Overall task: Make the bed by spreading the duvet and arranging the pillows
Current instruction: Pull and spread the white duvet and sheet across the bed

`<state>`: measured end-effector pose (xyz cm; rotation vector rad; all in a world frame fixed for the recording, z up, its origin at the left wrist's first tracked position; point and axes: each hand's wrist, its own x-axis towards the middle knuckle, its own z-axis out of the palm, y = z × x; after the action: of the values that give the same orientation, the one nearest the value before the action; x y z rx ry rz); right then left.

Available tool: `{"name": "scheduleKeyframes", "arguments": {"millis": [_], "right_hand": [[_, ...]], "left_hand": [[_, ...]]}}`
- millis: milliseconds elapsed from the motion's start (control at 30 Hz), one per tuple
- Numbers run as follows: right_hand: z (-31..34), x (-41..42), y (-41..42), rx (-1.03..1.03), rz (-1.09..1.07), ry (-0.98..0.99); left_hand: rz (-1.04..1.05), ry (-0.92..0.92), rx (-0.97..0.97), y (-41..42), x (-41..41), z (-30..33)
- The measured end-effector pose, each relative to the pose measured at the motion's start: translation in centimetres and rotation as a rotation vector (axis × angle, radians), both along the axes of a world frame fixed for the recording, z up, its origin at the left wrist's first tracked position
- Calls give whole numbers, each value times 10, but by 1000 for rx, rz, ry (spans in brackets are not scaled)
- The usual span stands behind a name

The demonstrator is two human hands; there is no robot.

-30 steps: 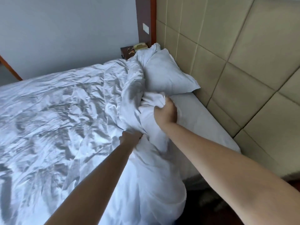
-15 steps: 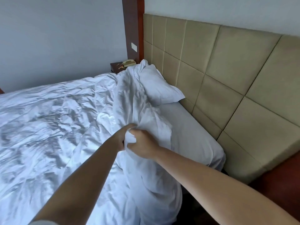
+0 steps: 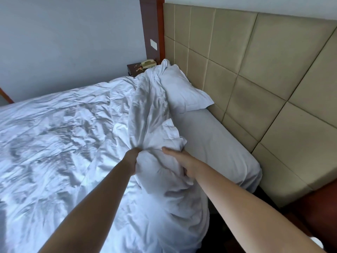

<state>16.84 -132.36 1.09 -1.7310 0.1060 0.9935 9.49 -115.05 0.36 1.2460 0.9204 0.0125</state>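
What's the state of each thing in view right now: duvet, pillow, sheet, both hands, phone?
duvet: wrinkled, spread over most of the bed, head edge bunched into a ridge
pillow: lying against the headboard, far end partly under the duvet
fitted sheet: exposed beside the headboard
left hand: shut on the duvet
right hand: gripping the bunched duvet edge
telephone: handset on its cradle, on the nightstand

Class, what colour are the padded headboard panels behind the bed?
Beige-tan headboard panels, seen best in the head view.
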Motion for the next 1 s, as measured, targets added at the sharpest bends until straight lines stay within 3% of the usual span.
{"name": "scheduleKeyframes", "arguments": {"millis": [67,100,133,167,200,233,267,300,367,433,500,600,667,800,900,1000], "right_hand": [[0,-3,0,14,97,20],[-6,1,5,-26,98,-120],[0,-6,11,39,9,-121],[-2,-14,18,-18,146,-397],[-1,-15,23,-73,148,-740],[7,-19,26,-300,245,-958],[20,-24,29,-323,303,-1104],[26,-28,32,-356,365,-1124],[34,-38,36,-392,533,-1293],[41,-50,35,-294,703,-1321],[37,-59,33,-283,859,-1268],[32,-70,31,-253,890,-1129],[28,-73,33,-253,832,-964],[32,-58,32,-355,667,-631],[41,-41,22,-413,633,-702],[54,-17,5,-227,350,-802]], "left_hand": [[-4,19,9,0,-2,-3],[-79,53,111,-1,0,-2],[-226,75,300,0,1,0],[-361,166,546,1,2,0],[-328,275,725,0,0,3],[-215,289,807,2,-2,7],[-122,204,845,4,-1,9],[-89,97,786,6,1,13],[-15,-110,242,4,1,28],[-21,-159,-94,11,1,30],[-118,-86,-34,17,-2,27],[-38,6,148,23,-4,21],[31,27,217,29,-1,21],[113,-64,105,29,12,34],[93,-173,-21,16,32,46],[62,-258,-121,3,63,57]]}}
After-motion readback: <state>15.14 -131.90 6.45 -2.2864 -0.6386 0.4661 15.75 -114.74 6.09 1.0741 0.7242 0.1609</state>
